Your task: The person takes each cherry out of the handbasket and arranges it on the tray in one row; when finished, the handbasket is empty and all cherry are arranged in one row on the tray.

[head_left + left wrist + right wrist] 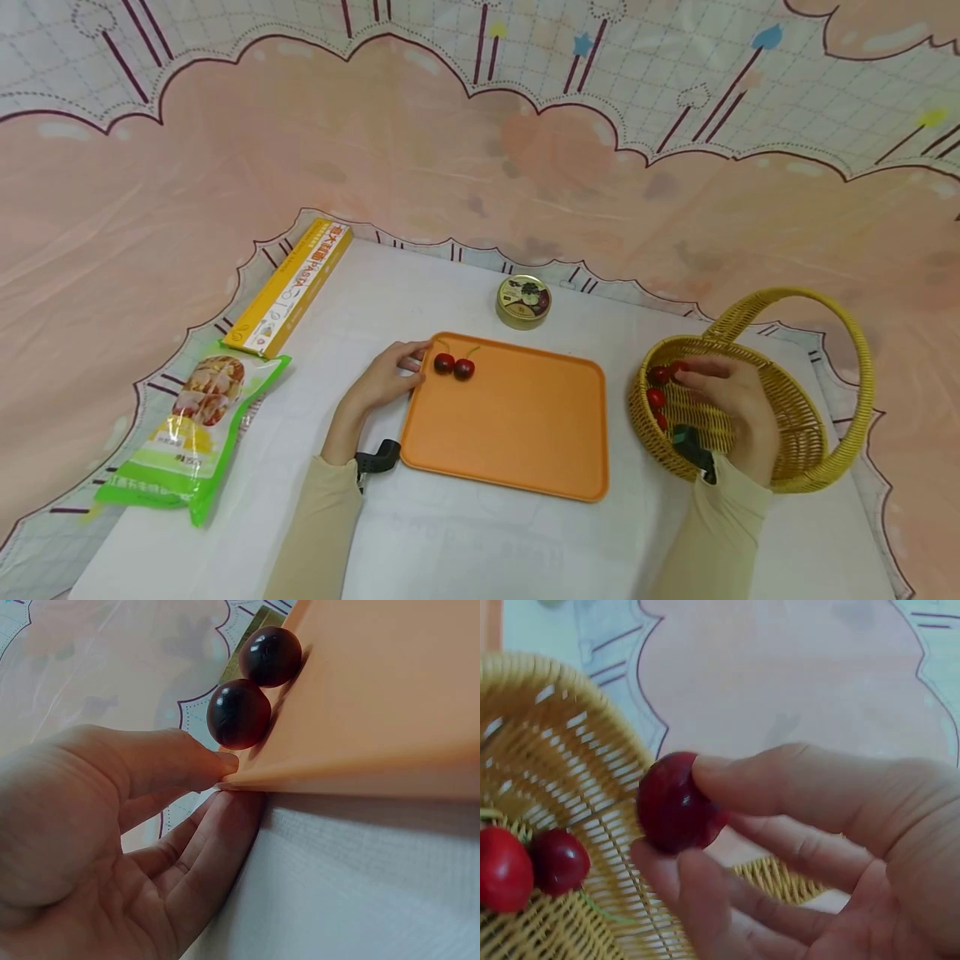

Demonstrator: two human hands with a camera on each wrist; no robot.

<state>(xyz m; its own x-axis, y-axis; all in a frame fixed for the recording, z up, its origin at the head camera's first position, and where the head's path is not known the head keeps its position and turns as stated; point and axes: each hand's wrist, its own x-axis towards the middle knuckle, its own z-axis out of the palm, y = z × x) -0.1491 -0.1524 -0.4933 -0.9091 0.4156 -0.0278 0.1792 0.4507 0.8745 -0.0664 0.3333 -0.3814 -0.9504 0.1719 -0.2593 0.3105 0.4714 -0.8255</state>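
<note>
Between thumb and fingers my right hand [723, 387] pinches a dark red cherry [676, 802], held over the yellow wicker basket [795, 417]. More cherries [656, 399] lie in the basket at its left side; in the right wrist view a bright red one [504, 870] sits beside a darker one [559, 862]. My left hand [385, 375] grips the upper left edge of an orange tray [517, 425], thumb on top of the rim and fingers beneath. Two dark cherries with stems, a left one [443, 363] and a right one [464, 369], rest side by side in the tray's upper left corner.
A round tin [523, 302] stands behind the tray. To the left lie a yellow pasta box [291, 287] and a green food packet [197, 425]. The basket's tall handle [862, 383] arches up at the right. A patterned cloth [420, 158] hangs behind the white table [450, 542].
</note>
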